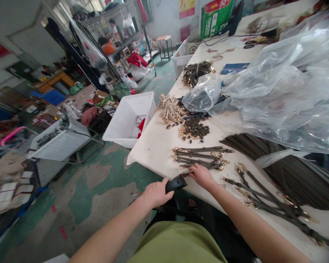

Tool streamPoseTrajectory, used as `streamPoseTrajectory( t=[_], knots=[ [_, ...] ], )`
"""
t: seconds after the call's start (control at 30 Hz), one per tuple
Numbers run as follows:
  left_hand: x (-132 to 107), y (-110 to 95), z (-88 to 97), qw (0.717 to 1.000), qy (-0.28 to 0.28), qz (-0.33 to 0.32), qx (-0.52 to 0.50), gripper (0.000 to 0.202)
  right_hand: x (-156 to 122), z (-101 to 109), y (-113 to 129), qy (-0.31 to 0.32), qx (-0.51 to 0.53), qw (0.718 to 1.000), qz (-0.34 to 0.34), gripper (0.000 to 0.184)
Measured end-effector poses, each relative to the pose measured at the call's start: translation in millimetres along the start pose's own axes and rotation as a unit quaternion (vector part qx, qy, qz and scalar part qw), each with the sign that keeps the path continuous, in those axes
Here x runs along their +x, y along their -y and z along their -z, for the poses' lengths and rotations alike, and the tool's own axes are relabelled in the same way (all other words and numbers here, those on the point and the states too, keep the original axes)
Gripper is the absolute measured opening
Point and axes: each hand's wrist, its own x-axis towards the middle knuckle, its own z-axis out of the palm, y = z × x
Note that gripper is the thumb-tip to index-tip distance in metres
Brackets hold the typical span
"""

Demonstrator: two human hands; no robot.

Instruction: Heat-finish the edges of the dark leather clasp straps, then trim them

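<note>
- Head view, looking down over the front edge of the tabletop [150,146] at both hands.
- Left hand [156,194]: closed around a black curved piece [176,183], held just past the tabletop edge. Exact kind of piece unclear; its narrow end points at the right hand.
- Right hand [202,176]: fingers narrow and curled at the end of a thin dark strip, right by that narrow end. Pinching or just resting: cannot tell.
- Dark straps with gold clips [200,157]: small flat group on the tabletop, just ahead of the right hand, near the edge.
- Longer dark straps [274,204]: loose tangle to the right of the right forearm, clips at their ends.
- Further along: heap of small dark-and-gold fittings [194,128], beige straps with gold clips [168,109], coiled dark straps [197,73].
- Right side: stack of dark strips [287,171] partly under a clear plastic sheet [279,95].
- Floor, left of the tabletop: white plastic crate [128,118] with red material inside.
- Risk: black curved piece sits past the edge, so a slip drops it to the floor.
- Risk: clips can catch on each other, so a pull on one strap could drag the group.
- Risk: plastic sheet sliding could shift the unconfined fittings.
</note>
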Motion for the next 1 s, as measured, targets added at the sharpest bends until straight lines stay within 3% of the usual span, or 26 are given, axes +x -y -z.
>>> streamPoseTrajectory(
  t=[0.1, 0.23, 0.47, 0.7, 1.0],
  knots=[
    [6.4, -9.9, 6.0, 1.0, -0.004, -0.003, 0.015, 0.049, -7.0, 5.7, -17.8, -0.008, -0.033, 0.999, -0.001, 0.021],
    [30.6, -38.3, 15.5, 0.999, -0.004, -0.005, 0.04, 0.046, -8.5, 4.9, -28.6, -0.017, -0.019, 1.0, -0.003, 0.021],
    [71.0, -83.7, 34.2, 0.995, 0.07, -0.002, 0.077, 0.047, -6.4, 3.8, -35.7, -0.018, 0.02, 1.0, -0.005, 0.024],
    [78.0, -92.5, 42.1, 0.993, 0.076, 0.012, 0.091, 0.043, -7.3, 2.5, -41.6, -0.034, 0.044, 0.998, -0.007, 0.021],
    [73.8, -83.2, 39.9, 0.998, 0.051, 0.002, 0.035, 0.043, -8.0, 1.5, -43.0, -0.055, 0.045, 0.997, -0.001, 0.017]
  ],
)
